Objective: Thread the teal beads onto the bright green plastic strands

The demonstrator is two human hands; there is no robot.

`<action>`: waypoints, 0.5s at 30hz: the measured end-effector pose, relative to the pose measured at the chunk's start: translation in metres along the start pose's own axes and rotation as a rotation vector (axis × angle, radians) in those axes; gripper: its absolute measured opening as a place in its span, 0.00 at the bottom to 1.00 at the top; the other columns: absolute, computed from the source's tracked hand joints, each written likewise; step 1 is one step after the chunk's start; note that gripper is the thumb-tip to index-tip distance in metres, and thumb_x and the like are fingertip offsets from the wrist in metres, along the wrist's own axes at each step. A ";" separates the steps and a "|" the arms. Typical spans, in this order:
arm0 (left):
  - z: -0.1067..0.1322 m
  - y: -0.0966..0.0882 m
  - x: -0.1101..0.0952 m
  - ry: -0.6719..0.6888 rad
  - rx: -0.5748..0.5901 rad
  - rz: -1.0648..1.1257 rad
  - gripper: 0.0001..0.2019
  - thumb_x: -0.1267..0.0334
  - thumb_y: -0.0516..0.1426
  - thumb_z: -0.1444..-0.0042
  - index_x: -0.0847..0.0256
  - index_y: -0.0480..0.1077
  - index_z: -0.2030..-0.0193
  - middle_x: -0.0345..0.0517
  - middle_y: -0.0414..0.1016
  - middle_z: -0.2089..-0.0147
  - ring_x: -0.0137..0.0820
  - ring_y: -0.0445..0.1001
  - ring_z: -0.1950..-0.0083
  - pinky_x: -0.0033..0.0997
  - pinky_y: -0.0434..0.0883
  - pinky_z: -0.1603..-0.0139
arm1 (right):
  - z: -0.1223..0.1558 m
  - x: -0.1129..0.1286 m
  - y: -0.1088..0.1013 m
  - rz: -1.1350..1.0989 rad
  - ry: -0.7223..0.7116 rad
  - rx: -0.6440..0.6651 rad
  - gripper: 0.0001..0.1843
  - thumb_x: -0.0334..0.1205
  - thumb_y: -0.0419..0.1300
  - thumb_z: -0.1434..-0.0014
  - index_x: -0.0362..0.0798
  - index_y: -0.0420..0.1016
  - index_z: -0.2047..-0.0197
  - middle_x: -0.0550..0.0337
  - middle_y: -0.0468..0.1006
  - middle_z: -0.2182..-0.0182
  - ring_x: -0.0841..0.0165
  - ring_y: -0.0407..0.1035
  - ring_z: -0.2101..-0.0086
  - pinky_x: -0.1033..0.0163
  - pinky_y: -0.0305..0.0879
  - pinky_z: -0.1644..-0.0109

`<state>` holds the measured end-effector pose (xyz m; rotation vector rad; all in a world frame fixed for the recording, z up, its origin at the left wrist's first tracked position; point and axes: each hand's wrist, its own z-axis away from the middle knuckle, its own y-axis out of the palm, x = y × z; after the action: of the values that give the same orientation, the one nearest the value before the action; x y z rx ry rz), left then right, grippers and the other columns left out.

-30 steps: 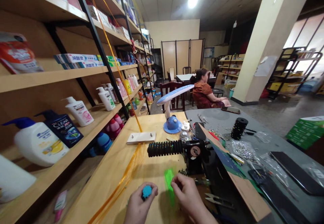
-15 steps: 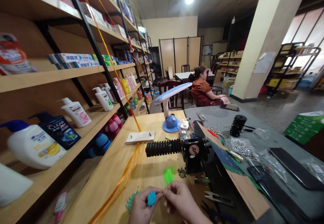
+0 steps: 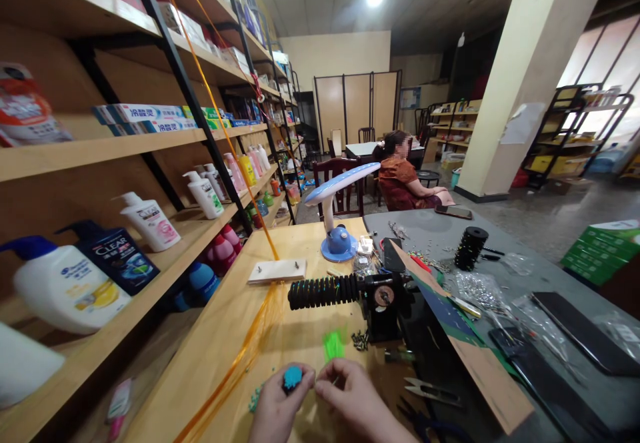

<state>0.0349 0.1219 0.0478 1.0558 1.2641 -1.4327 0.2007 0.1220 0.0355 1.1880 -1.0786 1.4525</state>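
Observation:
My left hand (image 3: 280, 396) is closed around a small dark piece with a bumpy turquoise top (image 3: 292, 376); its exact kind is not clear. Close beside it, my right hand (image 3: 350, 393) pinches with thumb and forefinger, and whatever it grips is too fine to make out. The fingertips of both hands nearly meet. Small turquoise beads (image 3: 255, 397) lie on the wooden table (image 3: 215, 336), partly behind my left hand. Just beyond my right hand is a bundle of bright green strands (image 3: 333, 344).
Beyond my hands stands a black ridged roller (image 3: 325, 291) on a mount. Orange threads (image 3: 250, 336) run down the left side from a white clamp board (image 3: 277, 271). Snips (image 3: 433, 391) and small metal parts (image 3: 359, 341) lie at right. A blue lamp (image 3: 339, 243) stands behind; a seated person (image 3: 400, 176) is farther back.
My left hand has shifted slightly left and up with the turquoise-topped piece, covering more of the beads. My right hand has also moved a little left, its fingers more curved.

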 end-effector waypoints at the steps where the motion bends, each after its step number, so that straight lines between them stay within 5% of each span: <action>1: 0.001 0.000 -0.001 -0.006 0.014 0.010 0.29 0.35 0.64 0.54 0.65 0.75 0.68 0.46 0.73 0.70 0.35 0.69 0.65 0.27 0.67 0.63 | 0.000 -0.001 0.002 -0.042 0.030 0.030 0.15 0.48 0.61 0.52 0.43 0.69 0.71 0.59 0.71 0.76 0.73 0.63 0.78 0.69 0.59 0.74; 4: 0.003 0.000 -0.003 -0.017 0.053 0.037 0.29 0.35 0.64 0.55 0.65 0.74 0.68 0.45 0.72 0.71 0.33 0.67 0.67 0.26 0.65 0.65 | 0.000 0.000 0.006 -0.065 0.034 0.025 0.13 0.47 0.59 0.49 0.45 0.66 0.71 0.62 0.68 0.79 0.73 0.61 0.79 0.68 0.57 0.75; 11: 0.003 0.006 0.004 -0.102 0.087 0.137 0.33 0.31 0.66 0.63 0.64 0.69 0.73 0.34 0.55 0.79 0.23 0.52 0.76 0.24 0.48 0.77 | 0.000 0.007 0.001 0.256 -0.222 -0.090 0.04 0.35 0.57 0.47 0.45 0.69 0.73 0.63 0.68 0.77 0.71 0.63 0.72 0.68 0.56 0.68; 15: 0.009 0.011 0.000 -0.198 0.094 0.343 0.31 0.35 0.68 0.61 0.63 0.66 0.71 0.30 0.47 0.79 0.20 0.44 0.77 0.23 0.40 0.76 | 0.000 0.001 0.007 0.127 -0.114 0.011 0.08 0.41 0.57 0.44 0.46 0.67 0.70 0.62 0.69 0.77 0.72 0.65 0.76 0.69 0.58 0.72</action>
<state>0.0454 0.1129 0.0462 1.1031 0.8351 -1.3037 0.1940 0.1206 0.0357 1.2407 -1.2450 1.5035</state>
